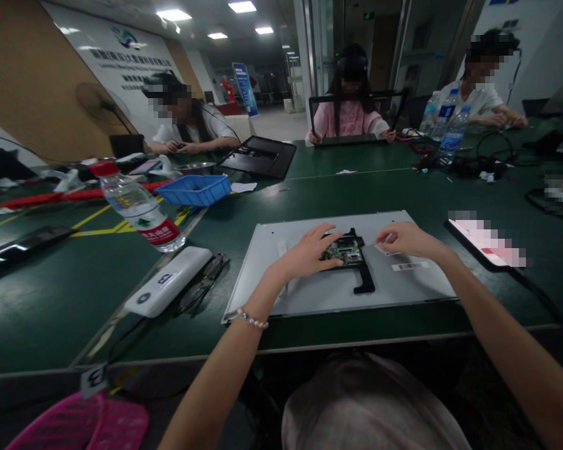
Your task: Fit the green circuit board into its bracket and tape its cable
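Note:
A flat, pale grey panel [309, 297], probably the back of a screen, lies in front of me. On it sits a green circuit board [344, 250] in a black bracket [366, 278]. My left hand [304, 253] reaches over the board's left side, thumb and fingers spread apart and touching it; part of the board is covered. To the right, my right hand [406, 240] is closed in a pinch just above the panel. A small white label [387, 249] shows beneath its fingertips; whether they grip it is unclear. Close by is a barcode sticker [410, 266].
Left of the panel are eyeglasses [202, 284], a white power bank [169, 281], a water bottle [141, 209] and a blue tray [197, 189]. A phone [485, 242] with a cable lies right. Across the table, a person [349, 115] holds a black frame; other people sit nearby.

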Demonstrator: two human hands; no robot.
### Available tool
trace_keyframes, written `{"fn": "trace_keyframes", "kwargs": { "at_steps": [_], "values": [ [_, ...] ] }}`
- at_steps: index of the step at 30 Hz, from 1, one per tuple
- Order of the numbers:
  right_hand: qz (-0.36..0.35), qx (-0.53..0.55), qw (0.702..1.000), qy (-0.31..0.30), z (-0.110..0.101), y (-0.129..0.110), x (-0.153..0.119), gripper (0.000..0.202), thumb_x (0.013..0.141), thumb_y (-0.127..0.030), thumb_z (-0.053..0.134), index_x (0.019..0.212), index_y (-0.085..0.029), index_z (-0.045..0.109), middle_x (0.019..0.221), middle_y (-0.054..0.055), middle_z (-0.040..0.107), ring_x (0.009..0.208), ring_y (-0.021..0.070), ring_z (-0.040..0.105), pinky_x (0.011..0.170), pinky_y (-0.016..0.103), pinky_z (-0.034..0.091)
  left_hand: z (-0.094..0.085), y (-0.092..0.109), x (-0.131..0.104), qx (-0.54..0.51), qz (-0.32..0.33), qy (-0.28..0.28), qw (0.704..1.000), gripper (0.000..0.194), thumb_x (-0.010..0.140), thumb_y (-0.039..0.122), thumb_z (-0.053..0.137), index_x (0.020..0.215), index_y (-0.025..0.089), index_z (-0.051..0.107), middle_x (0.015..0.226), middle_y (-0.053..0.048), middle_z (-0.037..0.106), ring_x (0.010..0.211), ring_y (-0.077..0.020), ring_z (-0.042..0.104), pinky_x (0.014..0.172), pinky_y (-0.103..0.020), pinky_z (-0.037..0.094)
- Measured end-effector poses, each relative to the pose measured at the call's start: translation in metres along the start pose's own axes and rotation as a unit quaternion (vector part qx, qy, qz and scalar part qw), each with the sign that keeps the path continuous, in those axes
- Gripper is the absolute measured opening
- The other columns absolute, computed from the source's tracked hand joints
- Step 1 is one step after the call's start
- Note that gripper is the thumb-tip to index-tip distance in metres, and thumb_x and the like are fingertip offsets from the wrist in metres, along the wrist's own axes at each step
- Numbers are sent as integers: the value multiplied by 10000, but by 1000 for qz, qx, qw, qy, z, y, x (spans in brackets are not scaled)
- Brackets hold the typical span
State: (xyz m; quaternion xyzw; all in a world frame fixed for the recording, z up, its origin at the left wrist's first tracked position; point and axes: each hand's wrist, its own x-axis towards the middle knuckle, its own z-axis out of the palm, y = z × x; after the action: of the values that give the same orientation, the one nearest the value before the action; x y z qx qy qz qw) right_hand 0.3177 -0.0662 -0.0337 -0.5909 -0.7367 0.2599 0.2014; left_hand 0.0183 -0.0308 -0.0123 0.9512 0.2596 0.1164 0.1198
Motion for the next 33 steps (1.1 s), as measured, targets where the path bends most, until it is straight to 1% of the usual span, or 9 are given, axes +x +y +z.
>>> {"fn": "trace_keyframes", "kwargs": {
  "at_steps": [2, 5, 8, 11, 14, 17, 23, 29, 33],
  "values": [
    [5, 1, 1000, 5, -1, 0, -1, 167, 744, -234, 647, 879, -176, 726, 830, 50, 716, 752, 183, 657, 702, 293, 501, 1, 3, 2, 2, 11, -1, 1000, 573, 900, 480, 517, 1412, 261, 379, 1520, -82, 282, 1411, -276, 237, 1159, -450, 225],
    [23, 19, 999, 25, -5, -1, -4, 160, 741, -232, 657, 870, -172, 731, 813, 53, 714, 762, 188, 656, 708, 301, 507, 0, 7, 5, 6, 22, -1, 1000, 532, 914, 455, 501, 1398, 261, 401, 1498, -80, 323, 1395, -277, 269, 1150, -459, 239],
    [71, 120, 990, 34, -7, -4, -10, 193, 772, -260, 655, 923, -164, 726, 894, 82, 723, 793, 192, 669, 686, 297, 532, -1, 8, 6, 18, 29, 0, 999, 533, 919, 444, 501, 1405, 253, 393, 1476, -83, 358, 1380, -274, 296, 1145, -454, 248],
    [94, 235, 967, 17, -4, -10, -13, 198, 796, -265, 651, 952, -155, 703, 924, 99, 724, 813, 181, 678, 679, 275, 547, 0, 8, 6, 27, 30, 3, 999, 529, 922, 437, 502, 1403, 244, 397, 1459, -84, 380, 1367, -268, 316, 1143, -439, 257],
    [104, 272, 957, -20, 4, -17, -13, 159, 789, -247, 657, 912, -148, 677, 851, 89, 726, 786, 169, 683, 660, 254, 546, 0, 11, 7, 27, 33, 5, 999, 514, 926, 430, 495, 1392, 231, 409, 1443, -91, 397, 1352, -264, 338, 1135, -431, 273],
    [107, 277, 954, -46, 10, -22, -12, 159, 780, -260, 666, 887, -142, 664, 802, 85, 723, 740, 162, 685, 590, 223, 522, 1, 18, 9, 19, 43, 11, 999, 496, 940, 413, 469, 1395, 230, 400, 1425, -94, 418, 1336, -258, 364, 1124, -434, 288],
    [99, 274, 956, -45, 14, -23, -11, 198, 741, -289, 687, 866, -138, 660, 757, 88, 720, 700, 169, 691, 478, 183, 428, 7, 40, 14, 46, 82, 14, 995, 407, 979, 355, 378, 1363, 230, 434, 1402, -91, 447, 1338, -240, 367, 1122, -428, 292],
    [77, 212, 973, -35, 23, -23, -8, 140, 719, -260, 656, 804, -149, 650, 645, 43, 687, 561, 146, 644, 564, 247, 490, 21, 47, 17, 106, 97, -6, 990, 336, 956, 226, 385, 1261, 197, 521, 1349, -87, 489, 1324, -232, 378, 1123, -413, 284],
    [31, 103, 994, 10, 26, -24, -8, 141, 717, -279, 653, 785, -160, 684, 715, 45, 698, 641, 160, 643, 620, 261, 487, 25, 50, 17, 114, 94, 3, 989, 322, 941, 217, 396, 1229, 199, 538, 1352, -91, 483, 1320, -233, 381, 1123, -413, 287]
  ]
}}
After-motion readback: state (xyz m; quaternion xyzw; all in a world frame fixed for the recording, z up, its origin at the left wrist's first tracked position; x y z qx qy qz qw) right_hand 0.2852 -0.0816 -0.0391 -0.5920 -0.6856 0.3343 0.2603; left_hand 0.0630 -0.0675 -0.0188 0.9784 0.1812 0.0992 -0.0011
